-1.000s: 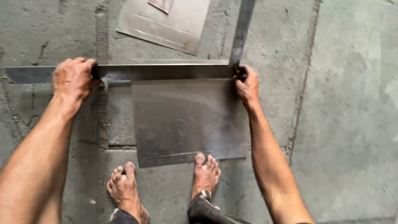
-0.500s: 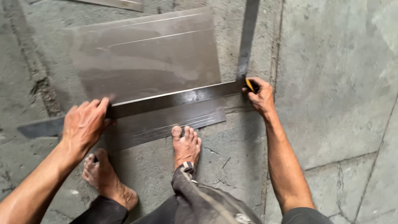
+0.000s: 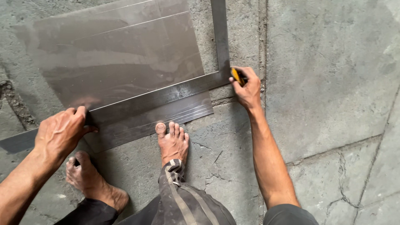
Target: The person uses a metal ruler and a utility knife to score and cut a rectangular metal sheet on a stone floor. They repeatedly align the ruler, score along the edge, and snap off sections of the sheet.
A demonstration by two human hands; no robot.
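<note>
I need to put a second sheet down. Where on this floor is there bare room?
Bare concrete floor lies right of the right hand, past the floor joint. It is crowded around the metal sheet, the steel square, the left hand and both feet.

Soft, even daylight is falling over the scene, casting only faint shadows. The metal sheet (image 3: 116, 62) is giving back a dull, smeary sheen with pale streaks across its middle, no hard glare. Focus is holding sharp around the sheet; the concrete floor (image 3: 333, 83) right of it is showing crisp cracks.
</note>
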